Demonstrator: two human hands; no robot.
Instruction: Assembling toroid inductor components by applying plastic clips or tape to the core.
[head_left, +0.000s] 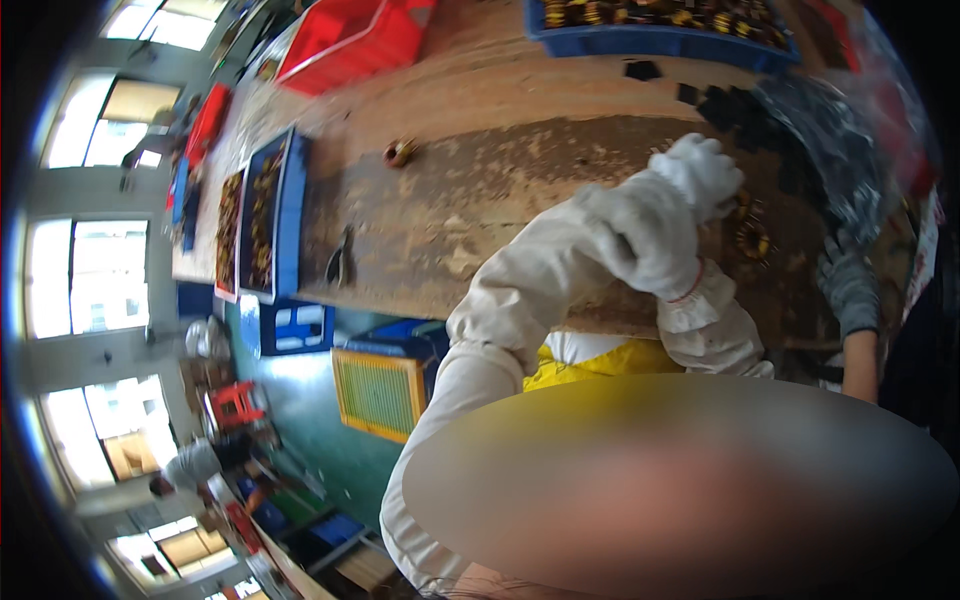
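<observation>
My left hand (pixel 700 178), in a white glove, is over the worn wooden table with its fingers curled. What it holds, if anything, is hidden. Just right of it lie several copper-and-yellow ring coils (pixel 752 235). My right hand (pixel 645 240), also white-gloved, lies across my left forearm, its fingers closed on the loose cream sleeve (pixel 535 245) near the wrist. Both my arms wear such sleeves.
A co-worker's grey-gloved hand (pixel 848 285) is at the right, by a clear plastic bag (pixel 835 135) and black pieces (pixel 740 112). Blue bins (pixel 665 42) (pixel 290 215) hold coils. One coil (pixel 399 152) and a dark tool (pixel 340 258) lie left; a red bin (pixel 345 45) stands behind.
</observation>
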